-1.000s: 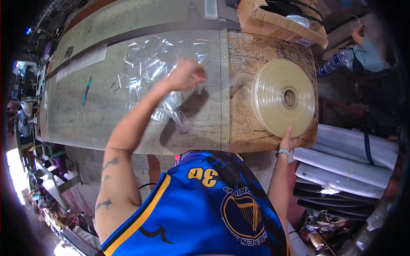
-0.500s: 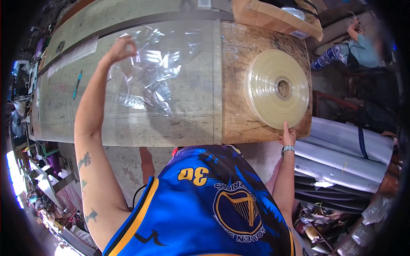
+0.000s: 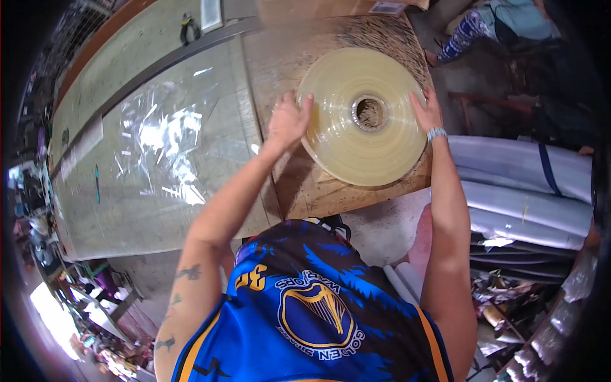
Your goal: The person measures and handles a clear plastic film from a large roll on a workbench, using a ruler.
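A big yellowish roll of clear plastic film [image 3: 356,137] lies flat on the wooden end of the table [image 3: 305,191], its cardboard core facing up. My left hand [image 3: 289,119] presses on the roll's left edge with fingers spread. My right hand [image 3: 428,109], with a watch at the wrist, rests on the roll's right edge. A loose sheet of clear plastic [image 3: 162,137] lies crinkled on the grey table top to the left, apart from both hands.
Grey rolls of material [image 3: 528,184] are stacked on the floor at the right. A pair of pliers [image 3: 188,27] lies at the table's far edge. Another person [image 3: 503,19] sits at the top right. Clutter fills the floor at left and lower right.
My left hand let go of the plastic sheet and swung right onto the roll. My right hand moved from the roll's near edge up to its right side. The view shifted left.
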Available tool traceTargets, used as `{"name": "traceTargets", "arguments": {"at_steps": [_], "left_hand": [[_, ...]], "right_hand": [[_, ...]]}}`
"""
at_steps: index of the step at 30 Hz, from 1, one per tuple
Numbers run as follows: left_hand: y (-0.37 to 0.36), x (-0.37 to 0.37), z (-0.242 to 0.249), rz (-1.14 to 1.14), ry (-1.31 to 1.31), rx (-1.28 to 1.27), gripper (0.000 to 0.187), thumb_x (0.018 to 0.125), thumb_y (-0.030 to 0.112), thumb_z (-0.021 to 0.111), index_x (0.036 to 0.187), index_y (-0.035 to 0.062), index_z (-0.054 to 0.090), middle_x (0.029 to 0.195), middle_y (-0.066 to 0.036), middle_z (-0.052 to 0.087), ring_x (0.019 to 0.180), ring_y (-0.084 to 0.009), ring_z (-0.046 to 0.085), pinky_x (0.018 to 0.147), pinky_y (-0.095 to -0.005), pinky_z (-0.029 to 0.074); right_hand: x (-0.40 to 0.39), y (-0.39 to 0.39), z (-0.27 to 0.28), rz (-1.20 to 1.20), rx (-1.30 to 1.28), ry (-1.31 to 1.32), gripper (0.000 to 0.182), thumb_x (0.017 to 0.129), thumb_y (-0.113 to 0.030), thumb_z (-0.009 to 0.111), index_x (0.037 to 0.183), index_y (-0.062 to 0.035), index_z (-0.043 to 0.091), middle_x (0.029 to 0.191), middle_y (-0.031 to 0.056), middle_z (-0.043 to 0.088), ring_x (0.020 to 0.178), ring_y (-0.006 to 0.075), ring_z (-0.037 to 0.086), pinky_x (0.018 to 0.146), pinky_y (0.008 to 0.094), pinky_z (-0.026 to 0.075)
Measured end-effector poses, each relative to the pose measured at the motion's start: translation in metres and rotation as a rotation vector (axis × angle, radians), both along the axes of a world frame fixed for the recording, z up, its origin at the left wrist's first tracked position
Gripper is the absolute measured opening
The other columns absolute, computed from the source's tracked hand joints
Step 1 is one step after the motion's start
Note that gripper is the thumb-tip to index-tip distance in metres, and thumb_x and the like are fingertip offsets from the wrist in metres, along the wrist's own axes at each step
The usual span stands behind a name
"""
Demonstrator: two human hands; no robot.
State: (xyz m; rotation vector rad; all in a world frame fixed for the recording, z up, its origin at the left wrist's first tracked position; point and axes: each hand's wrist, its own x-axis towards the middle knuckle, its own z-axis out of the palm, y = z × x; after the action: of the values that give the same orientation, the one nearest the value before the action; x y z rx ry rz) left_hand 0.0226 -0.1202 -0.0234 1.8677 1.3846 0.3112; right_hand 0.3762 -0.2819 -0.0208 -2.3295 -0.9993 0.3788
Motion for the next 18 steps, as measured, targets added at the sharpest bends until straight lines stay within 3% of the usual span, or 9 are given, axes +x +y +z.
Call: {"name": "traceTargets", "arguments": {"at_steps": [3,6,11,13,16,18], "left_hand": [[-0.015,0.045,-0.015,0.106,0.185,0.304,0.062,0.096,0.050,0.055,0.116,-0.0079,0.051,0.114,-0.035,0.059,0.111,-0.0494,0.057,0.095,-0.0546,0.047],[0.003,0.043,-0.013,-0.039,0.177,0.311,0.058,0.096,0.052,0.054,0.106,-0.0053,0.050,0.107,-0.031,0.059,0.103,-0.0490,0.058,0.089,-0.0552,0.049],[0.074,0.084,-0.004,-0.470,0.148,0.264,0.065,0.097,0.056,0.052,0.121,-0.0045,0.050,0.117,-0.027,0.061,0.110,-0.0436,0.060,0.093,-0.0524,0.048],[0.103,0.111,0.004,-0.680,0.145,0.252,0.072,0.096,0.061,0.048,0.126,-0.0042,0.050,0.118,-0.027,0.062,0.113,-0.0431,0.060,0.096,-0.0518,0.047],[0.130,0.160,-0.015,-0.947,0.002,0.399,0.078,0.095,0.065,0.046,0.132,-0.0030,0.051,0.120,-0.025,0.063,0.115,-0.0427,0.060,0.099,-0.0515,0.047],[0.137,0.198,-0.001,-1.182,0.052,0.354,0.076,0.095,0.066,0.047,0.134,0.0009,0.053,0.123,-0.023,0.063,0.118,-0.0405,0.059,0.101,-0.0516,0.047]], "right_hand": [[0.003,0.018,0.001,0.077,-0.130,0.011,0.084,0.085,-0.053,0.072,0.143,0.0012,0.045,0.135,0.0245,0.057,0.130,0.0326,0.053,0.109,0.0384,0.041],[0.003,0.006,0.003,0.098,-0.072,-0.016,0.080,0.084,-0.053,0.073,0.139,0.0001,0.049,0.128,0.0236,0.062,0.122,0.0329,0.059,0.104,0.0388,0.045],[-0.034,-0.039,0.018,-0.172,-0.042,0.233,0.061,0.082,-0.040,0.080,0.124,-0.0004,0.059,0.113,0.0187,0.068,0.105,0.0318,0.065,0.092,0.0403,0.050],[-0.049,-0.071,-0.002,-0.188,-0.172,0.113,0.059,0.083,-0.035,0.081,0.123,0.0013,0.057,0.109,0.0173,0.068,0.101,0.0277,0.065,0.091,0.0383,0.050],[-0.122,-0.096,-0.006,-0.479,0.011,0.319,0.056,0.088,-0.029,0.078,0.125,0.0044,0.052,0.117,0.0159,0.062,0.107,0.0236,0.060,0.095,0.0370,0.047],[-0.171,-0.103,-0.012,-0.598,0.133,0.342,0.054,0.090,-0.025,0.076,0.126,0.0056,0.049,0.124,0.0152,0.057,0.111,0.0230,0.056,0.099,0.0370,0.045]]}}
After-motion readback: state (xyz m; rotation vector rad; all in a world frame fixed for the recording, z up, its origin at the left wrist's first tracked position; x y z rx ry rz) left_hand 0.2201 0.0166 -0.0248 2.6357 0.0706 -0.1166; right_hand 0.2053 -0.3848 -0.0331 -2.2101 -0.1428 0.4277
